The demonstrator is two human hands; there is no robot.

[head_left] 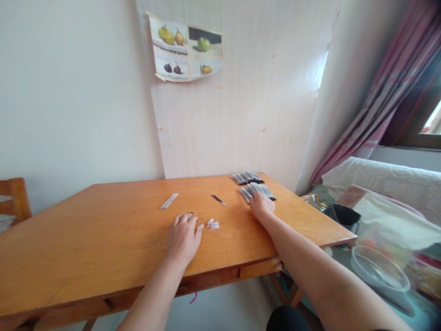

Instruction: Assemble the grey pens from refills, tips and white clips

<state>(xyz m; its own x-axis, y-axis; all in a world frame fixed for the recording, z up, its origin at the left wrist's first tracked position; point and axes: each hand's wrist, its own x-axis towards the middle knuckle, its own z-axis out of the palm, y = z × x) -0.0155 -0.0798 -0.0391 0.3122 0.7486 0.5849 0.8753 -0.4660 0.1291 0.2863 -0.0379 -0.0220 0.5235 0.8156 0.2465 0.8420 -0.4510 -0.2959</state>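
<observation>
The right hand partly hides a pen row.

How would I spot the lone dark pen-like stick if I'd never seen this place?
On the wooden table, look between the left hand and right hand, beyond the small white pieces. The slim stick is mostly dark and lies alone, unlike the bunched sticks.

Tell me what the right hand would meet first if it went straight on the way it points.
The right hand would meet the nearer row of pen-like sticks, right at its fingers; it seems to touch them already, though the contact is partly hidden.
</observation>
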